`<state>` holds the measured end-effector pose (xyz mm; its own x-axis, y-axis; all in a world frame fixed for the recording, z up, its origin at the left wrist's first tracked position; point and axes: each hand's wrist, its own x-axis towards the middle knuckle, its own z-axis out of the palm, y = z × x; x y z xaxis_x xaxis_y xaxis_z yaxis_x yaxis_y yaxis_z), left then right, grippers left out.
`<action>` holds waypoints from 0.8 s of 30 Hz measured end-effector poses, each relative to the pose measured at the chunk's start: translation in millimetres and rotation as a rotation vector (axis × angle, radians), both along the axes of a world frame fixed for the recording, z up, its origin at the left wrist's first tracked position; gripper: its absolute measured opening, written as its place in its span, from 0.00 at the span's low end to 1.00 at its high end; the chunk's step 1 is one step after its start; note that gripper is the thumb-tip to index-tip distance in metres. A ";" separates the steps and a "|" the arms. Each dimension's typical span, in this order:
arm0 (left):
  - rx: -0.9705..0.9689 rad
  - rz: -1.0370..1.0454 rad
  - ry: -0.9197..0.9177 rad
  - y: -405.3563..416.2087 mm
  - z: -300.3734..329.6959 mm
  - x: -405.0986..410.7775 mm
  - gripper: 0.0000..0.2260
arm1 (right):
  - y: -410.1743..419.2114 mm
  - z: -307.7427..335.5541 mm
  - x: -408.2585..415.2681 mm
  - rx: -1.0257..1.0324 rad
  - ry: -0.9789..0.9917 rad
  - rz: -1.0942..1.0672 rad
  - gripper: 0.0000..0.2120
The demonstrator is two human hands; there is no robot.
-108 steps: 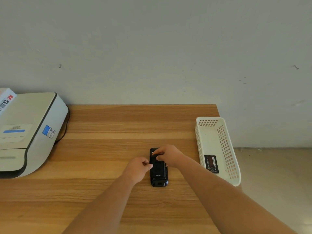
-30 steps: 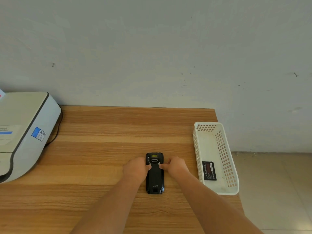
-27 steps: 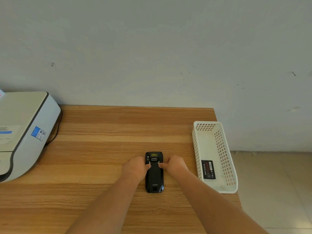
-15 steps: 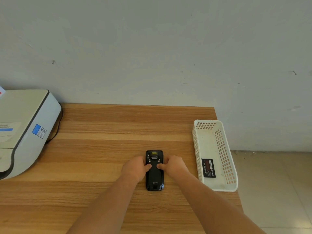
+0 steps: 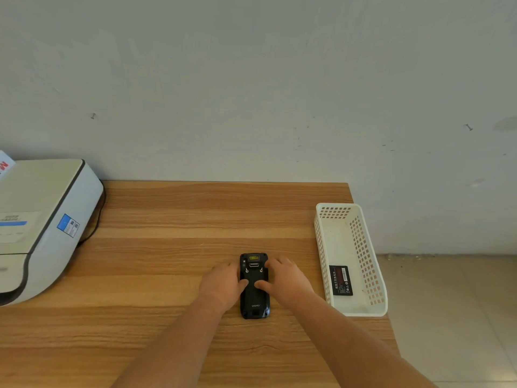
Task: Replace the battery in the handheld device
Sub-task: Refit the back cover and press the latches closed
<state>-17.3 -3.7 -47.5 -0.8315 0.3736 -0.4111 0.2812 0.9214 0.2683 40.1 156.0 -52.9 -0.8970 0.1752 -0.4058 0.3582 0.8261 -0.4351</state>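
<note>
A black handheld device [image 5: 254,299] lies face down on the wooden table [image 5: 167,247], its back cover on and its top end pointing away from me. My left hand [image 5: 222,285] grips its left side and my right hand [image 5: 285,280] grips its right side. Both thumbs press on the middle of the back cover. A flat black battery [image 5: 340,280] with a red label lies in the white basket [image 5: 363,310] to the right.
A white and grey printer [image 5: 36,225] with a black cable stands at the table's left. The white basket sits at the table's right edge, partly overhanging. Beyond the right edge is tiled floor [image 5: 447,317]. A wall runs behind the table.
Both thumbs have slid down from the two latches near the device's top to the middle of the back cover. The device has stayed in place on the table.
</note>
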 end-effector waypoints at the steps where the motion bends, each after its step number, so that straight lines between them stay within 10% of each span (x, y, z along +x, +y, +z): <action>1: 0.021 -0.009 0.005 -0.7 1.0 -0.9 0.15 | 0.5 0.8 0.1 0.034 0.031 0.056 0.27; 24: 0.074 -0.363 0.072 7.7 1.0 -18.1 0.17 | 3.6 -2.1 -7.4 0.200 0.084 0.449 0.21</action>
